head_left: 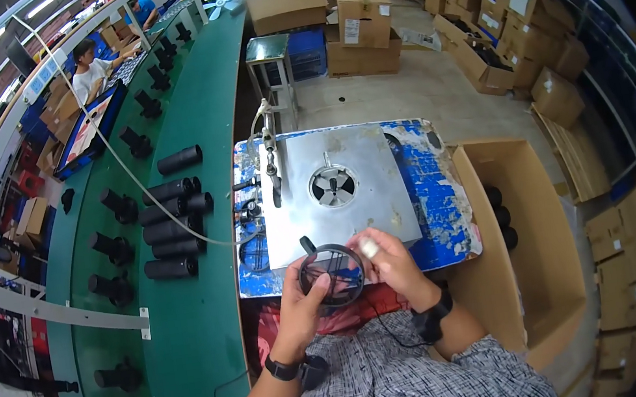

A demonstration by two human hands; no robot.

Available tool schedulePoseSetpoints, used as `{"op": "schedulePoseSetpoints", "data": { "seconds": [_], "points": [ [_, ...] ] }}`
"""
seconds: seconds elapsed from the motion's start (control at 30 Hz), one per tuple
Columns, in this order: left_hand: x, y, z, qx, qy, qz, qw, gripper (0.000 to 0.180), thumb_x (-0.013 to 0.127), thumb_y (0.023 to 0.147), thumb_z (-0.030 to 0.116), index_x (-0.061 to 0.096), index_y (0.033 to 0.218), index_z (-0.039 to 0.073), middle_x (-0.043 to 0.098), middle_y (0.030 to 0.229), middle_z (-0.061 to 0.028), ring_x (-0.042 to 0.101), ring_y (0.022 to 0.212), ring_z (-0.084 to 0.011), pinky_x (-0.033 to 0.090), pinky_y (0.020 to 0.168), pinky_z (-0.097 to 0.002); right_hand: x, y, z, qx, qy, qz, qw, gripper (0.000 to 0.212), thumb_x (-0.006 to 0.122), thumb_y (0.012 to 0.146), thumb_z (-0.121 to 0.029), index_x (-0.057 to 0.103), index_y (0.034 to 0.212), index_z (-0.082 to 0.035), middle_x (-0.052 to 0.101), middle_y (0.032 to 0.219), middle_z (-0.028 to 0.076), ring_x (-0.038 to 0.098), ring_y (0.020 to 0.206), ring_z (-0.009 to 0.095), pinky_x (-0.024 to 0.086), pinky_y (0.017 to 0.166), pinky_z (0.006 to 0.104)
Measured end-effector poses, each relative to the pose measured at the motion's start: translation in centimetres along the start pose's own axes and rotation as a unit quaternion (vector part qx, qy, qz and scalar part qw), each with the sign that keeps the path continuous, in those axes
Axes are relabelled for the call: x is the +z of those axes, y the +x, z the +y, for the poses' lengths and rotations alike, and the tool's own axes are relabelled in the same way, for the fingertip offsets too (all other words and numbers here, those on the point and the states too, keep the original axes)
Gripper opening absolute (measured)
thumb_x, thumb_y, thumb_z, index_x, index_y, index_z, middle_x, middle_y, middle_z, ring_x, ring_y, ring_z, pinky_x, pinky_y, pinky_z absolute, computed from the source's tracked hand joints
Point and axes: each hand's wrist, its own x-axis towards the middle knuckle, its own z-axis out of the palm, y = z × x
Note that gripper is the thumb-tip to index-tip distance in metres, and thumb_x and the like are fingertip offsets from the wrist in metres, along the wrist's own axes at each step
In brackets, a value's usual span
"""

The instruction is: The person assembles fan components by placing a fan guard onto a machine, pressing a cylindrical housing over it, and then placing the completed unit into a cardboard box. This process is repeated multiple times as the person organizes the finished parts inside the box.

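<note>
Smooth black cylinders [171,232] lay on the long green bench [183,326]. The left hand [303,303] was closed on the black ring-shaped frame with crossbars [331,249], before the near edge of the flat silver metal box [383,214]. The half-curled right hand [395,267], white wrapping [369,248] on one digit, was at the frame's right edge; whether it gripped could not be told. Farther right stood the open brown cardboard box [543,250]

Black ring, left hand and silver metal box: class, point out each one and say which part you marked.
Black ring [344,301], head view: on its lower rim.
Left hand [302,303], head view: near the thumb's base.
Silver metal box [373,206], head view: on its flat top.
</note>
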Motion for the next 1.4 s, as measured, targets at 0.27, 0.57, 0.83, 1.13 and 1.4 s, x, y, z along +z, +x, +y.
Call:
{"op": "schedulePoseSetpoints", "data": {
  "seconds": [0.27, 0.57, 0.83, 1.13, 1.4],
  "points": [
    [0.6, -0.8, -0.4, -0.010, -0.068, 0.015, 0.998, 0.046, 0.065, 0.105, 0.003, 0.041, 0.144, 0.008, 0.063, 0.132, -0.0146, 0.071, 0.114, -0.0244, 0.068, 0.095, -0.0447, 1.7, 1.2, 1.3, -0.038, 0.047, -0.103, 0.993, 0.012, 0.064, 0.105, -0.003, 0.067, 0.117, -0.003, 0.068, 0.096, -0.005, 0.060, 0.077, 0.002, 0.047, 0.063, 0.0203],
    [-0.7, -0.1, -0.8, -0.078, -0.143, -0.036, 0.986, 0.042, 0.063, 0.107, 0.003, 0.041, 0.143, 0.008, 0.063, 0.132, -0.0156, 0.071, 0.117, -0.0252, 0.068, 0.094, -0.0426, 0.3, 1.9, 5.2, -0.132, -0.045, 0.013, 0.990, 0.011, 0.065, 0.105, -0.005, 0.067, 0.114, 0.000, 0.068, 0.104, 0.000, 0.064, 0.092, 0.007, 0.055, 0.083, 0.0250],
    [-0.6, 1.8, -1.2, 0.059, 0.032, 0.018, 0.998, 0.047, 0.062, 0.107, 0.002, 0.039, 0.147, 0.006, 0.063, 0.129, -0.0172, 0.069, 0.117, -0.0241, 0.062, 0.099, -0.0395, 1.9, 1.2, -0.1, -0.130, -0.162, 0.095, 0.974, 0.030, 0.070, 0.102, -0.011, 0.054, 0.125, -0.002, 0.072, 0.106, 0.009, 0.074, 0.094, 0.019, 0.059, 0.078, 0.0315],
    [2.4, 5.2, 0.3, 0.253, 0.356, 0.013, 0.899, 0.049, 0.059, 0.109, 0.005, 0.034, 0.151, -0.004, 0.061, 0.125, -0.0171, 0.064, 0.112, -0.0200, 0.053, 0.097, -0.0320, 3.3, 2.0, -4.2, -0.174, -0.521, 0.154, 0.821, 0.057, 0.077, 0.090, -0.025, 0.044, 0.128, 0.003, 0.071, 0.110, 0.027, 0.073, 0.098, 0.047, 0.058, 0.085, 0.0531],
    [3.2, 13.8, 2.0, 0.251, 0.413, 0.035, 0.875, 0.044, 0.064, 0.104, 0.005, 0.047, 0.145, 0.003, 0.068, 0.107, -0.0109, 0.065, 0.106, -0.0154, 0.052, 0.084, -0.0302, 0.9, 8.4, -5.8, -0.151, -0.553, 0.215, 0.791, 0.058, 0.075, 0.086, -0.021, 0.043, 0.130, 0.002, 0.071, 0.109, 0.027, 0.071, 0.100, 0.050, 0.057, 0.089, 0.0566]
  ]
}}
